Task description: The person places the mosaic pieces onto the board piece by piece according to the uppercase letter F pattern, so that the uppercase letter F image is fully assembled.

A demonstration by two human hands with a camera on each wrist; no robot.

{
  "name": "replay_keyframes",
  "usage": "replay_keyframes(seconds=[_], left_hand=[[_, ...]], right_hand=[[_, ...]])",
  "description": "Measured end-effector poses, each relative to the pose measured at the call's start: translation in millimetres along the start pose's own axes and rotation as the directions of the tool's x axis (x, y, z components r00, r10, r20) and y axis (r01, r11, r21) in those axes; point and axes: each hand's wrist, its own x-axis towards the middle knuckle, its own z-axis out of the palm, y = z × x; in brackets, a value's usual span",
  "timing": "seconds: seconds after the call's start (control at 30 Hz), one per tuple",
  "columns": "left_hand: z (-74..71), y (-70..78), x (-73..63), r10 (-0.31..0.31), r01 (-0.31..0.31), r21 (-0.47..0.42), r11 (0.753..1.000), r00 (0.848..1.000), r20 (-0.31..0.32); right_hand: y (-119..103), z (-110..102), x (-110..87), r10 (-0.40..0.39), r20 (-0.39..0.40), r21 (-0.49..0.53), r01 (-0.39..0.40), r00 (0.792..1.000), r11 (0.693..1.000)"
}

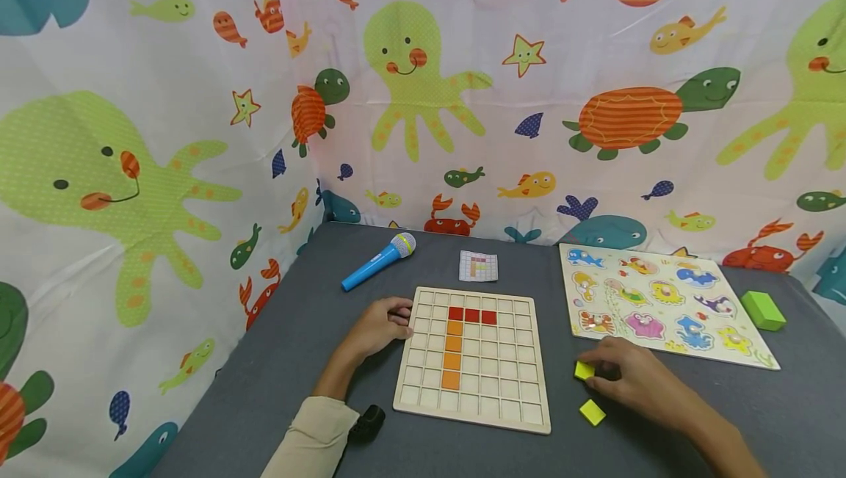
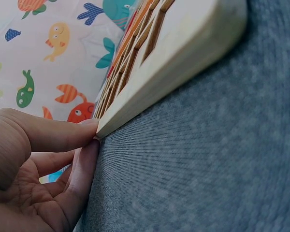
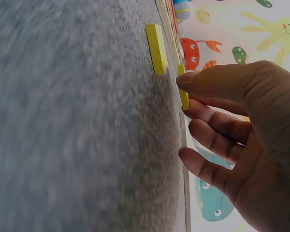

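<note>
My left hand [image 1: 380, 330] pinches the left edge of a wooden grid board [image 1: 510, 371], thumb and forefinger meeting at its rim [image 2: 135, 104] in the left wrist view. Three red tiles [image 1: 472, 315] lie in a row across the board's upper part. A column of orange tiles [image 1: 452, 343] runs down below the leftmost red one. Right of the board, my right hand [image 1: 637, 379] holds a yellow square tile [image 1: 584, 370] between thumb and fingers, close over the table. Another yellow tile [image 1: 593, 413] lies flat on the cloth just nearer to me.
Behind the board lies a small printed card [image 1: 479, 266] with a coloured grid pattern. A blue toy microphone [image 1: 377, 266] rests at the back left. At the right are a sea-animal puzzle board [image 1: 624, 298] and a green block [image 1: 763, 310]. A patterned curtain [image 1: 463, 96] rises behind the grey table.
</note>
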Motion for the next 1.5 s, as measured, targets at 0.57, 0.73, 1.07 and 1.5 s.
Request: replay_keyframes(seconds=[0.57,0.73,1.07,1.5], left_hand=[[-0.4,0.9,-0.6,0.005,-0.005,0.006,1.000,1.000,-0.004],[-0.6,1.2,-0.2,0.008,-0.008,0.013,1.000,1.000,-0.005],[-0.3,-0.5,0.9,0.001,-0.001,0.012,1.000,1.000,-0.006],[-0.7,1.0,-0.7,-0.003,0.003,0.002,1.000,1.000,-0.005]], right_hand=[[-25,16,27.8,-0.061,-0.019,0.046,0.061,0.998,0.997],[-33,22,36.7,-0.091,-0.022,0.064,0.092,0.996,0.994],[-51,32,48.7,-0.108,-0.026,0.061,0.109,0.994,0.992],[-76,44,59.5,-0.137,-0.055,0.017,0.138,0.989,0.990]])
